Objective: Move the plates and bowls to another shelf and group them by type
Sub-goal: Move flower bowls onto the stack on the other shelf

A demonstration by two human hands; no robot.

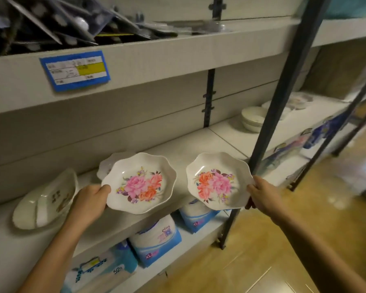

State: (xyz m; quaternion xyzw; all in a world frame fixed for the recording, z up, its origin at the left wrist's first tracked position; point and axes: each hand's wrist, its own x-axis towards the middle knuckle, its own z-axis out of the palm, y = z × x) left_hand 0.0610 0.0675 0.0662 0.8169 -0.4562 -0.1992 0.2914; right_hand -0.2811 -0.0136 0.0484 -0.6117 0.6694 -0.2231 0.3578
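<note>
- I'm gripping with the left hand: the thumb is lying over the near-left rim of a floral plate, and the fingers are going under it, out of sight.
- The right hand is pinching the right rim of a second floral plate the same way.
- Both plates are hanging just above the front edge of the middle shelf, tilted toward me, side by side and not touching.
- They're the same type, so I'm judging they belong in one stack. I'm planning to lay one flat first, then nest the other on it with the scalloped edges lined up.
- A white scalloped plate is lying right behind the left one, and an oval dish is sitting further left. I'm taking care not to clip either.
- Stacked bowls are sitting well to the right, partly behind a dark post. I'm aiming to steer the right plate clear of that post and put the plates down away from the bowls.
</note>
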